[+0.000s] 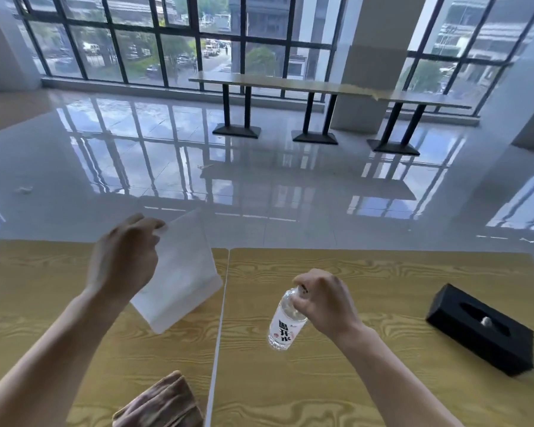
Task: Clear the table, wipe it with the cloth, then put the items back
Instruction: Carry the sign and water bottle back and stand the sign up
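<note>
My left hand (125, 257) grips the top corner of a white flat pouch (182, 278) and holds it tilted above the left half of the yellow wood-grain table (367, 380). My right hand (322, 298) pinches the neck of a clear water bottle (285, 325) with a white label, which hangs tilted just above the table's middle. A brown folded cloth (161, 402) lies at the near edge, between my forearms. A black tissue box (480, 329) rests on the table at the right.
A seam (219, 318) runs between two joined tabletops. Beyond the far edge lies a glossy tiled floor (259, 180). A long bench table (321, 84) on black legs stands by the windows, next to a white pillar (370, 57).
</note>
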The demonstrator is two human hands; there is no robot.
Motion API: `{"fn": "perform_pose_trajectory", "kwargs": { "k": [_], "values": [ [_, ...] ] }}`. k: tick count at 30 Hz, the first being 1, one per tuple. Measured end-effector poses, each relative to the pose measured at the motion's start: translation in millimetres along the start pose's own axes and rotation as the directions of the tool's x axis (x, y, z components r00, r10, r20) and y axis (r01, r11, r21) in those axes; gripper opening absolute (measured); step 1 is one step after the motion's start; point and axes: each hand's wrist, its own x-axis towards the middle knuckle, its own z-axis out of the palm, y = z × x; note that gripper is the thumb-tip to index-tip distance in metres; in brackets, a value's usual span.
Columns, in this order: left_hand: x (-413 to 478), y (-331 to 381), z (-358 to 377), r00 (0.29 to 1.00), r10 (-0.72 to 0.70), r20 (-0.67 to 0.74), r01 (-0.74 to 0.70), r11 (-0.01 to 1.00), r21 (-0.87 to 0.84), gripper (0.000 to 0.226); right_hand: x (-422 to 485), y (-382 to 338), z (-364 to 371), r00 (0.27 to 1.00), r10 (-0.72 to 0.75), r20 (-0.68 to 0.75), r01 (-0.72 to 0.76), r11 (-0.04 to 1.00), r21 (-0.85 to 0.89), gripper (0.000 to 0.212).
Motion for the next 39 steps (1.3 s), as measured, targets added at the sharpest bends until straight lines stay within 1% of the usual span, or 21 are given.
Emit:
{"fn": "perform_pose_trajectory", "kwargs": {
  "k": [5, 10, 13, 18, 22, 25, 29, 39],
  "values": [
    [-14.9, 86.7, 42.9, 0.999, 0.05, 0.02, -0.05, 0.999, 0.0, 0.027, -29.0, 78.2, -35.1, 0.999, 0.044, -0.005, -0.044, 0.999, 0.015, 0.015],
    [-33.3, 179.4, 89.3, 0.994, 0.053, 0.092, -0.046, 0.996, -0.073, 0.028, -57.6, 157.9, -68.3, 0.997, 0.078, 0.006, -0.078, 0.997, -0.01, 0.016],
    [-42.4, 222.2, 115.5, 0.992, 0.048, 0.12, -0.038, 0.995, -0.088, 0.028, -73.2, 198.6, -86.4, 0.995, 0.105, -0.001, -0.105, 0.994, -0.012, 0.015],
    [-52.1, 278.4, 152.6, 0.982, 0.087, 0.166, -0.069, 0.991, -0.111, 0.031, -87.3, 249.7, -103.2, 0.982, 0.191, 0.006, -0.191, 0.98, -0.051, 0.012],
    [-53.0, 307.6, 176.7, 0.971, 0.107, 0.212, -0.078, 0.987, -0.14, 0.031, -90.4, 273.7, -106.9, 0.972, 0.236, -0.003, -0.236, 0.97, -0.061, 0.012],
    [-46.8, 319.0, 188.8, 0.965, 0.127, 0.23, -0.094, 0.984, -0.15, 0.033, -89.6, 282.7, -104.8, 0.965, 0.26, -0.013, -0.261, 0.965, -0.037, 0.017],
    [-36.6, 325.2, 197.5, 0.962, 0.14, 0.236, -0.108, 0.984, -0.142, 0.034, -86.7, 286.2, -98.2, 0.96, 0.28, 0.026, -0.278, 0.958, -0.076, 0.016],
    [-17.3, 323.8, 208.9, 0.947, 0.179, 0.265, -0.142, 0.978, -0.154, 0.036, -73.5, 285.5, -98.7, 0.944, 0.331, 0.006, -0.33, 0.942, -0.063, 0.021]
  ]
}}
